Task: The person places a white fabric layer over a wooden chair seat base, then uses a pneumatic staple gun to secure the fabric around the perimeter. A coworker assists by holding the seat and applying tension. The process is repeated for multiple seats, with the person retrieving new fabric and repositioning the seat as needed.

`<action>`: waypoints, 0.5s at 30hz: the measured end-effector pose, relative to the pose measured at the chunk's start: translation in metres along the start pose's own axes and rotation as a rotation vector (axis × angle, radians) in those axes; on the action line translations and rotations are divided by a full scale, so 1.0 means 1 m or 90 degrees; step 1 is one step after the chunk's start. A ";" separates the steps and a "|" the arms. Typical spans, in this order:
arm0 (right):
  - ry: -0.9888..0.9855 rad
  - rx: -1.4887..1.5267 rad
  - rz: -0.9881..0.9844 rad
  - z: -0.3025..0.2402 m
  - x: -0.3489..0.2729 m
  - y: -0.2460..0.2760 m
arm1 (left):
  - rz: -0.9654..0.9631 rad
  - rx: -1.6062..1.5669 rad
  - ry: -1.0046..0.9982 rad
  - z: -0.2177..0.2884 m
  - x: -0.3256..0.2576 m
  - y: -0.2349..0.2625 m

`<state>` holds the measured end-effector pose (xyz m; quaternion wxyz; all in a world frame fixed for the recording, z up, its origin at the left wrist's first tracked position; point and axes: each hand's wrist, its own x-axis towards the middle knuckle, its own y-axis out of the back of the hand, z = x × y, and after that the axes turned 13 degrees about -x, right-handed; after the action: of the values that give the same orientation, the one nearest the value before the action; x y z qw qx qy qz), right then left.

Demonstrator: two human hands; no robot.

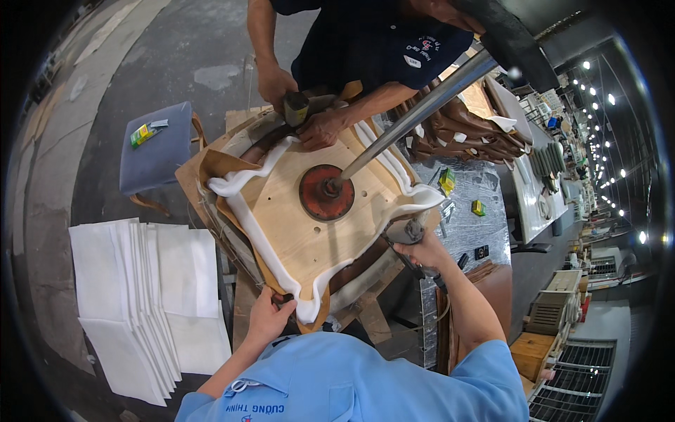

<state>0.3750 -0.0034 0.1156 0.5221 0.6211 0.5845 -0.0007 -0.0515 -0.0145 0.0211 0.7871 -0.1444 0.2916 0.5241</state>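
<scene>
A square plywood seat board (281, 243) lies in front of me, with white padding (246, 235) curling up round its edges. Brown leather (223, 163) shows outside the padding. A round red press plate (327, 204) on a metal rod bears on the board's middle. My left hand (268, 314) is closed on the leather's edge at the near corner, beside the padding. In my right hand (425, 252) is a staple gun (406, 231), at the board's right corner. Across from me, a co-worker's hand (278, 86) grips another staple gun (296, 109), and their other hand (323, 130) presses the far edge.
A blue-grey upholstered stool (156, 158) with a small yellow-green box stands at left. Below it are stacked white padding sheets (116, 274). To the right, a plastic-covered table (485, 190) holds small boxes, and brown leather (457, 126) is heaped behind. The metal rod (422, 109) slants toward the upper right.
</scene>
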 end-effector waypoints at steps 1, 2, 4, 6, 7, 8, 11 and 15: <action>-0.036 -0.011 0.002 -0.001 -0.001 -0.001 | -0.002 -0.007 0.021 0.001 -0.002 0.000; -0.002 -0.001 0.002 -0.001 -0.002 -0.001 | 0.001 -0.009 0.011 0.001 -0.003 0.000; -0.024 -0.025 0.013 -0.002 -0.002 -0.001 | 0.002 -0.022 -0.002 -0.001 -0.002 -0.001; 0.007 -0.022 0.015 -0.003 0.001 -0.002 | 0.012 -0.046 -0.033 -0.005 0.000 -0.004; -0.022 -0.046 0.015 -0.002 0.001 -0.002 | 0.014 -0.060 -0.029 -0.007 0.002 -0.005; 0.018 -0.039 0.023 -0.003 0.005 -0.001 | 0.026 -0.040 -0.073 -0.009 0.008 -0.006; 0.023 -0.034 0.031 0.004 0.002 -0.005 | 0.023 -0.001 -0.097 -0.013 0.012 -0.006; 0.102 0.141 0.092 0.024 -0.031 -0.029 | -0.010 -0.046 -0.075 -0.016 0.012 -0.002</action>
<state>0.3593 -0.0478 0.1047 0.4009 0.7136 0.5741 0.0217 -0.0510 -0.0151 0.0014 0.8013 -0.1439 0.2246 0.5355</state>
